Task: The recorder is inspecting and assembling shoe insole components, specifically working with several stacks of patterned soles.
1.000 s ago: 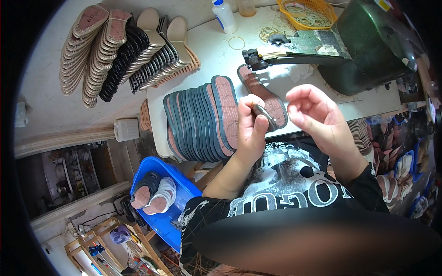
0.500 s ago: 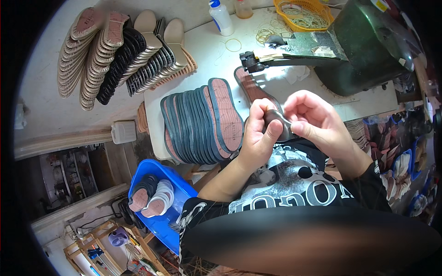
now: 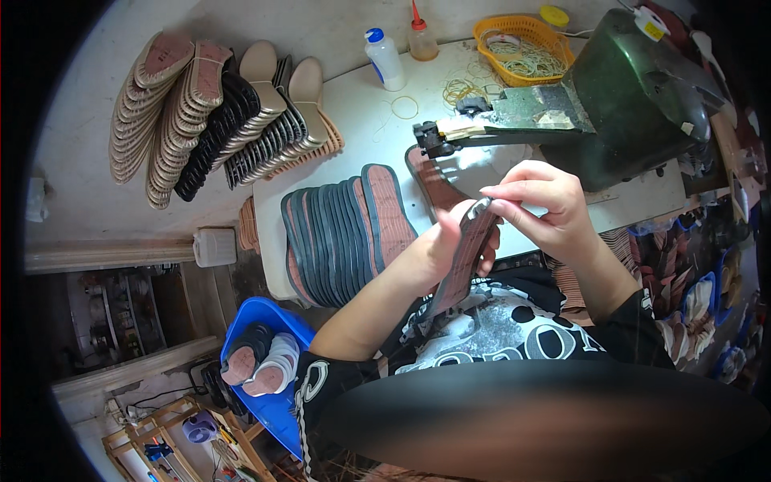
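Before my chest, my left hand (image 3: 440,245) is wrapped round a shoe insole (image 3: 464,261) with a pinkish-brown lined face and a dark edge. The insole stands tilted, its lower end close to my shirt. At its upper end, thumb and forefinger of my right hand (image 3: 548,202) pinch the greyish folded rim. The other right fingers are curled. Just beyond my left hand, another pinkish insole (image 3: 434,183) lies on the white table (image 3: 353,104), partly under the machine's arm. A leaning row of similar insoles (image 3: 341,233) sits left of my hands.
A green machine (image 3: 634,104) with a narrow arm stands at the right. Bundled insoles (image 3: 201,88) lean at the far left. At the back are a white bottle (image 3: 387,64), a red-tipped bottle (image 3: 422,42) and a yellow basket (image 3: 522,68) of rubber bands. A blue bin (image 3: 277,410) stands lower left.
The insole has turned from its dark side to its pinkish face and now points down toward my body. My right fingers have moved to its upper end. The view has tipped slightly.
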Demonstrator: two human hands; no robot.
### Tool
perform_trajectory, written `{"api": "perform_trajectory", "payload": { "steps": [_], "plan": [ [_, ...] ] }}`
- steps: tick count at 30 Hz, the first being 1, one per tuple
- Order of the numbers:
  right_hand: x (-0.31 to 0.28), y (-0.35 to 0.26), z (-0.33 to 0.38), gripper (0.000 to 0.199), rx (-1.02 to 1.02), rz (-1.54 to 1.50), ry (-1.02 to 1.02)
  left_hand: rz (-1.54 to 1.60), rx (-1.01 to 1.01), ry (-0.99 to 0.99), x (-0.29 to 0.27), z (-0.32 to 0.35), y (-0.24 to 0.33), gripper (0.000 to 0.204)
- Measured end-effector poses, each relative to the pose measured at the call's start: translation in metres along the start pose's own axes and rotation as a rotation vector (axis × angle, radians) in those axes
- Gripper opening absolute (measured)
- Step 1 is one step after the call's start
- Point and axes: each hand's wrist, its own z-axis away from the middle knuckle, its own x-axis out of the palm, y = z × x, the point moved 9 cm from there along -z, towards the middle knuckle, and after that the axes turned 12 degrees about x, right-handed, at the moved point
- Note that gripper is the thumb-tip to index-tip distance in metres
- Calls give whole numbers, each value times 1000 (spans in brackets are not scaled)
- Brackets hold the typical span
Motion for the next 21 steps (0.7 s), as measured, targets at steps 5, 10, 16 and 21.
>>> {"api": "perform_trajectory", "payload": {
  "steps": [5, 10, 16, 21],
  "plan": [
    [-5, 8, -10, 12, -15, 137, -26, -524, -138, 32, -19, 3, 29, 26],
    [66, 60, 11, 18, 588, -737, -616, -867, -382, -230, -22, -10, 59, 27],
    [95, 94, 8, 32, 753, -1110, -201, -1720, -187, -29, -70, -69, 148, 42],
    [115, 77, -13, 37, 686, -1189, -103, -1487, -480, -239, -83, -109, 143, 28]
  ]
}}
